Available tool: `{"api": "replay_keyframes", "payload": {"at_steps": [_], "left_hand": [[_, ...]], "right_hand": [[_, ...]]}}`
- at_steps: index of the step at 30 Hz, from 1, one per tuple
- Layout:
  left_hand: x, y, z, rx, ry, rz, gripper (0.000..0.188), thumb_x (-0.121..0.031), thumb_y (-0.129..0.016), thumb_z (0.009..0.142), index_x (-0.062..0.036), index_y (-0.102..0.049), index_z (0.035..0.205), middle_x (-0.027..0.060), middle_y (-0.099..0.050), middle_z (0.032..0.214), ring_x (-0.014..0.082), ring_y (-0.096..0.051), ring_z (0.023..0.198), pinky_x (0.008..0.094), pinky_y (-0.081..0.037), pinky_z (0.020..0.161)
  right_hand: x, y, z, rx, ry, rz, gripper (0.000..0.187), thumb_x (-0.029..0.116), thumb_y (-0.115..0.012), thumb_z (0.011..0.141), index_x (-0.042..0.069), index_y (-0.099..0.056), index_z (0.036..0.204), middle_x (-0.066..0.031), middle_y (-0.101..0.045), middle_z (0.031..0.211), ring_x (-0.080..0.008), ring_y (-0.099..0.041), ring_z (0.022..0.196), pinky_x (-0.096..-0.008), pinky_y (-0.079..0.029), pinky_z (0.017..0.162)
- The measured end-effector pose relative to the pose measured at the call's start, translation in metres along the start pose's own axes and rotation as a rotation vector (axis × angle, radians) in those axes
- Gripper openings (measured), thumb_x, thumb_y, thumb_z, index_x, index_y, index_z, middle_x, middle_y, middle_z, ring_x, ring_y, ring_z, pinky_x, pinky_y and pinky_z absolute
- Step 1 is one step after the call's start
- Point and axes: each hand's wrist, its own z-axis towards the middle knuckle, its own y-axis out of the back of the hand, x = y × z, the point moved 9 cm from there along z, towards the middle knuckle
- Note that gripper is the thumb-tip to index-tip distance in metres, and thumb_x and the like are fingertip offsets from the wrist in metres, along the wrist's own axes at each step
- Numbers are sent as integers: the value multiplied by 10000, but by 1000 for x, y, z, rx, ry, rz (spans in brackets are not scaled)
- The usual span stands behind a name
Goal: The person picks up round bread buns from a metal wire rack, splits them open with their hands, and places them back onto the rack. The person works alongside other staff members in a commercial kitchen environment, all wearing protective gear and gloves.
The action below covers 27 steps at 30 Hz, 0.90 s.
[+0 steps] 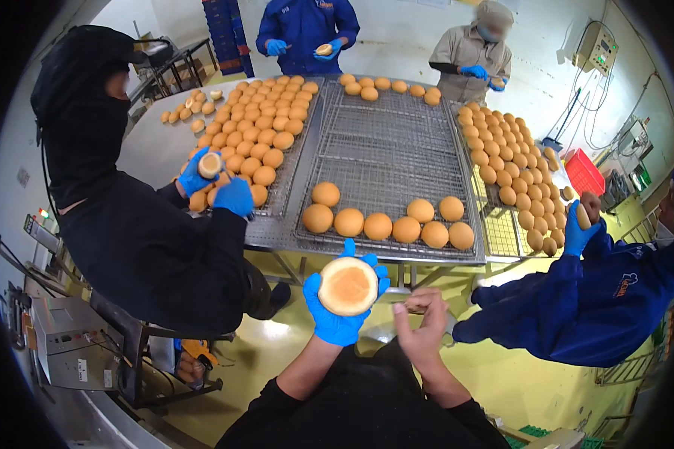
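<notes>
My left hand (338, 314), in a blue glove, cups a round bun (348, 286) from below. The bun's pale side faces up, with a browned disc in its middle. Close by on the right is my bare right hand (424, 329), its fingers curled around a thin metal tool whose kind I cannot make out. The tool's slim end points toward the bun, apart from it. Beyond my hands, several golden buns (377, 226) sit along the near edge of a wire rack (386, 161) on the metal table.
Dense rows of buns (266, 123) fill the left rack, and more buns (513, 165) cover the right one. Co-workers stand around the table: a person in black (150, 239) at left, one in blue (577, 292) at right, two behind. A red crate (584, 173) stands at far right.
</notes>
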Motion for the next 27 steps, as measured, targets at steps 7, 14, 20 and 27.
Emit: {"api": "replay_keyframes", "payload": {"at_steps": [7,14,20,27], "left_hand": [[-14,-14,-10,-93,-228,587,764,-440,-557,707,-49,-297,1310,152,-462,1198,312,-488,1066,471,-385,916],[3,-2,-1,-78,38,223,713,-473,-503,744,-88,-298,1308,172,-482,1164,343,-485,1047,476,-410,890],[17,4,2,-154,232,-259,614,-465,-511,748,-111,-391,1235,170,-508,1090,352,-496,1003,465,-419,898],[10,3,4,-199,112,-182,628,-469,-518,750,-140,-365,1263,174,-455,1144,332,-434,1071,459,-411,908]], "right_hand": [[-17,-3,-2,-73,73,-236,230,101,-711,616,76,-529,755,-56,-543,762,-210,-508,707,-311,-295,704],[-64,6,23,-149,-46,-173,209,90,-680,676,63,-497,773,-67,-542,766,-207,-499,715,-328,-302,718],[-71,14,18,-168,-113,-120,210,91,-677,697,51,-489,782,-74,-541,769,-206,-494,716,-324,-328,707],[-10,8,14,-86,127,-184,230,83,-710,644,68,-511,759,-59,-544,756,-193,-495,704,-315,-318,688]]}}
